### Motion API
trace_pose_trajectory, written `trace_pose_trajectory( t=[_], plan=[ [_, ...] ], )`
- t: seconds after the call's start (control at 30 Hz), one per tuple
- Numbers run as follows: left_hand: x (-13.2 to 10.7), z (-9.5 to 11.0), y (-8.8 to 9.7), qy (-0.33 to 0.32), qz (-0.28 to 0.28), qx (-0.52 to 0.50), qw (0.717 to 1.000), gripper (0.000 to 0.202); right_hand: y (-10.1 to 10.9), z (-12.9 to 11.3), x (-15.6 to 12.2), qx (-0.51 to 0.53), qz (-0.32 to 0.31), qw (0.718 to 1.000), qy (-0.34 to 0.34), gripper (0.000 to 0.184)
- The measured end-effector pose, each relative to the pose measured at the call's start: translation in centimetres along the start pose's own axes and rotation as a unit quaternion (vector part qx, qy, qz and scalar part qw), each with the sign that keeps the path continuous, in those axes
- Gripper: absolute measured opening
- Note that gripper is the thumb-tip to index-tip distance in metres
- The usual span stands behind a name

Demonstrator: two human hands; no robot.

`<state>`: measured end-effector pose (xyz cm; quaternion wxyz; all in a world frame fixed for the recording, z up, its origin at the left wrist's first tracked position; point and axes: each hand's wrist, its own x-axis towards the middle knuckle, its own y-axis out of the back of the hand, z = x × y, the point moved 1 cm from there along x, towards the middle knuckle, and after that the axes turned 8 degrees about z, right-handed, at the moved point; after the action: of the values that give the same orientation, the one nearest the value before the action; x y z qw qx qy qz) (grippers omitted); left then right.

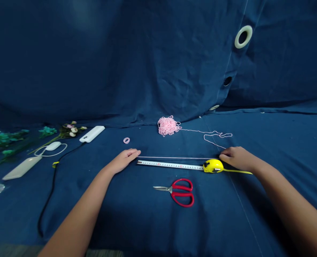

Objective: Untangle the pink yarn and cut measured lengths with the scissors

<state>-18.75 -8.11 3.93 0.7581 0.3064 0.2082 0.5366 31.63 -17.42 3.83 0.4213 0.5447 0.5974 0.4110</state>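
Pinched between the fingers of my left hand (pixel 123 160) is one end of a pink string (pixel 178 157). It runs straight and taut across to my right hand (pixel 238 158), whose fingers close on it against the cloth. Just below the string lies a yellow tape measure (pixel 212 166), its white blade (pixel 171 165) pulled out to the left, roughly alongside the string. The tape's case is close to my right fingers, and its yellow strap passes below that hand. From my right hand the string trails back in loose bends to a tangled pink pile (pixel 168 126).
Red-handled scissors (pixel 170 189) lie nearer me, blades pointing left. A small pink string coil (pixel 124 141) sits beyond my left hand. At left are a white device (pixel 92 134) with a black cord (pixel 53 182), a pale tag-like piece (pixel 23 168) and artificial flowers (pixel 72 130). Blue cloth (pixel 147 64) hangs behind.
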Motion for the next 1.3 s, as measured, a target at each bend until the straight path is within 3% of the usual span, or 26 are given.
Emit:
trace_pose_trajectory(
  t=[0.3,0.47,1.0,1.3],
  plan=[
    [-0.2,-0.1,0.0,0.033,-0.019,-0.007,0.999,0.051,0.0,0.6,-0.2,-0.045,-0.018,0.998,-0.038,0.050],
    [-0.3,0.3,0.6,0.007,-0.058,0.026,0.998,0.045,0.1,1.0,-0.1,-0.047,-0.032,0.996,-0.074,0.051],
    [-0.7,1.2,1.4,-0.035,-0.090,0.082,0.992,0.037,0.8,0.2,-0.8,-0.072,-0.083,0.990,-0.094,0.044],
    [-0.5,0.9,1.0,-0.020,-0.052,0.088,0.995,0.043,1.2,0.2,-1.2,-0.051,-0.022,0.995,-0.089,0.040]
  ],
)
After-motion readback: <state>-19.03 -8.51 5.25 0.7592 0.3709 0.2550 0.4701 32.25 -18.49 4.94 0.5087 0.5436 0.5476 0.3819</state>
